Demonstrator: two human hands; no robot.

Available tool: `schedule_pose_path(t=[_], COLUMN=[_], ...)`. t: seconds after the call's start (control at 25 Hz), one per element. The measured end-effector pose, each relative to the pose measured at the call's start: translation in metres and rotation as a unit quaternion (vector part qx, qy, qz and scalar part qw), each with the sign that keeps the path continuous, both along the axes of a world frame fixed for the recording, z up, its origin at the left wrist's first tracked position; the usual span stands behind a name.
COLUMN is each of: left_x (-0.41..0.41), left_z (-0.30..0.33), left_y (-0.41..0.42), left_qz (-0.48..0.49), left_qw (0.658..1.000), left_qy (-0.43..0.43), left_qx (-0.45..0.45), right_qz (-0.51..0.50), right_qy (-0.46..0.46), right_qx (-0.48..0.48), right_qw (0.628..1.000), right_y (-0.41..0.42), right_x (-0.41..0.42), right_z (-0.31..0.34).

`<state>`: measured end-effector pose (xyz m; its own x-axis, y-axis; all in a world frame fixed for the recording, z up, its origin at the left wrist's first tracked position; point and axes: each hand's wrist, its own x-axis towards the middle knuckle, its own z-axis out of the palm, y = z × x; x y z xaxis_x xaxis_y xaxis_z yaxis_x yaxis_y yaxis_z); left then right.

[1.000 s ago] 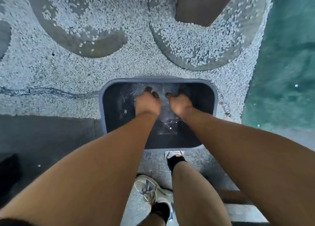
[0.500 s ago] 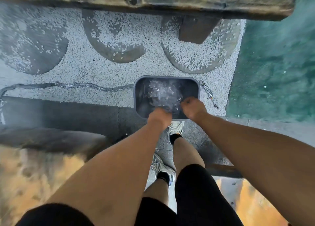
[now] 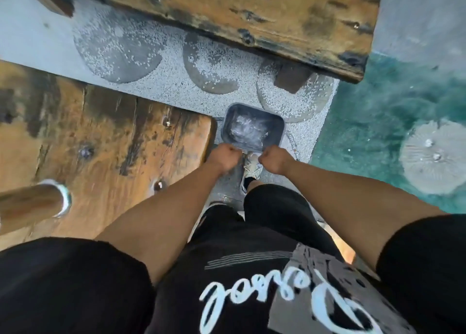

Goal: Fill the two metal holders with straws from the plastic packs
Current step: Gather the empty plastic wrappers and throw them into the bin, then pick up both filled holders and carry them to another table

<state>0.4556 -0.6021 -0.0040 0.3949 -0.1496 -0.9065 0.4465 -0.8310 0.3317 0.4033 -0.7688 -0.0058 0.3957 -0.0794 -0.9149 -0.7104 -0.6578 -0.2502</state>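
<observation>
Two hands: both low over the floor, fists side by side, close but apart.
Metal holder [image 3: 37,201]: far to the left of the left hand, shiny, blurred, lying at the picture's left edge on the near worktop; contents not visible.
Near worktop [image 3: 106,142]: weathered wood, stained dark in streaks, its right end just left of the left hand.
Left hand [image 3: 223,156]: fingers curled into a fist, knuckles up; whether anything sits inside the curl cannot be told.
Bin [image 3: 228,121]: grey, rectangular, standing on the floor just beyond both hands, its near rim next to the knuckles.
Plastic packs [image 3: 248,130]: clear crumpled film lying inside the bin, beyond and between the two hands; no straws made out in them.
Shoe [image 3: 252,166]: pale, laced, on the floor between and just below the two hands.
Right hand [image 3: 273,158]: fingers curled tight, fist near the bin's near right corner; a hold on anything cannot be told.
Far worktop [image 3: 252,13]: worn wooden plank, well beyond both hands.
Floor [image 3: 176,86]: pale pebbled surface with grey half-rounds, turning teal to the right of the right hand.
</observation>
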Motion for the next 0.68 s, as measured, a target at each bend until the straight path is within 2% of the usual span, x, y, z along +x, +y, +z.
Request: schedule_pose_path(t=[0.24,0.36,0.44,0.52,0.6,0.68], left_x=[-0.068,-0.104,-0.169,-0.179,-0.211,-0.245], left_z=[0.041,0.043,0.066,0.063,0.064,0.054], left_y=[0.138,0.188,0.264,0.259,0.276,0.300], left_qz=[0.151,0.214,0.333,0.344,0.379,0.424], left_qw=[0.988,0.977,0.942,0.938,0.925,0.905], left_qy=[-0.042,-0.024,-0.039,-0.046,-0.031,-0.028], left_qx=[0.000,0.006,0.005,0.004,0.000,0.001], right_qz=[0.128,0.201,0.254,0.265,0.368,0.427], right_qy=[-0.017,-0.026,-0.047,-0.036,-0.059,-0.064], right_qx=[-0.026,-0.028,-0.002,0.000,-0.018,-0.007], right_qw=[0.991,0.979,0.966,0.964,0.928,0.902], right_y=[0.092,0.126,0.209,0.208,0.229,0.262], right_x=[-0.039,-0.050,-0.067,-0.064,-0.072,-0.078], right_z=[0.055,0.066,0.090,0.088,0.082,0.086])
